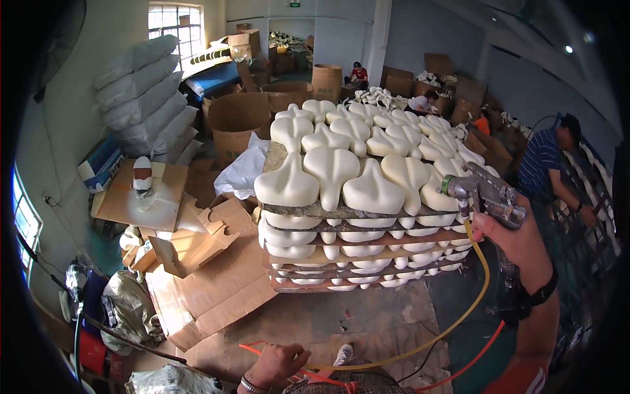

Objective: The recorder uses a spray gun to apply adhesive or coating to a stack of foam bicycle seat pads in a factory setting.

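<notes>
Raised at the right, my right hand [515, 240] is wrapped round a metal spray gun [484, 187], its nozzle toward the stack. Cream-white foam bicycle saddle pads [374, 187] cover the top of that stack in rows. Below them, more pads lie between stacked boards [354, 212]. From the gun a yellow hose [487, 279] loops down to the curled fingers of my left hand [277, 364], low in front of me. An orange hose [476, 358] runs close to that hand. Part of the left hand's grip is hidden.
Flattened cardboard [210, 289] lies left of the stack. A single saddle-shaped piece [142, 176] stands on a cardboard-topped surface [174, 187]. White sacks [141, 85] and large cardboard drums [237, 125] stand behind. A co-worker in a striped shirt [541, 161] bends at the right; other people sit farther back.
</notes>
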A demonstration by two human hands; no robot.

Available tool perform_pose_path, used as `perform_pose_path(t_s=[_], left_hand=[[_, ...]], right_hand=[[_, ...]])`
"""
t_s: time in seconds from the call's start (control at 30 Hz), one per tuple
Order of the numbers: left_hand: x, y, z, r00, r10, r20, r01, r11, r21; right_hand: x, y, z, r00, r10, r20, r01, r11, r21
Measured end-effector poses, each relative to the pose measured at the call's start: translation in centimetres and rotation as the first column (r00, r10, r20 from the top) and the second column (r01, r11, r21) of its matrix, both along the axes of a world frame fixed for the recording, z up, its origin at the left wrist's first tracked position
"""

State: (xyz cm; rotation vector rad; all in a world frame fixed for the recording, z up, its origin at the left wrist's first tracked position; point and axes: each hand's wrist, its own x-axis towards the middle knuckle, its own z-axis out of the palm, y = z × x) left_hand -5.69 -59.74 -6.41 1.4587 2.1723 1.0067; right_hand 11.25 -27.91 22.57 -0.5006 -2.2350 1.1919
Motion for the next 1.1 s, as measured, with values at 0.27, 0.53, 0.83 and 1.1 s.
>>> perform_pose_path(t_s=[0.27, 0.53, 0.83, 1.1], left_hand=[[0.2, 2.6, 0.6, 0.999, 0.020, 0.046, -0.018, 0.999, -0.039], [0.7, 9.2, 2.1, 0.998, 0.063, 0.027, -0.062, 0.998, -0.027], [2.2, 18.3, 1.5, 0.994, 0.107, -0.012, -0.108, 0.994, -0.027], [4.7, 23.0, 0.8, 0.994, 0.108, -0.026, -0.109, 0.993, -0.038]], right_hand=[[0.5, 1.2, -0.4, 0.993, 0.053, 0.110, -0.054, 0.999, 0.002], [-2.9, 13.5, 0.1, 0.999, 0.007, -0.039, -0.003, 0.995, 0.102], [-4.3, 21.7, 0.7, 0.998, 0.044, -0.053, -0.038, 0.994, 0.104], [-2.9, 26.1, 0.2, 0.992, 0.098, -0.079, -0.089, 0.990, 0.105]])
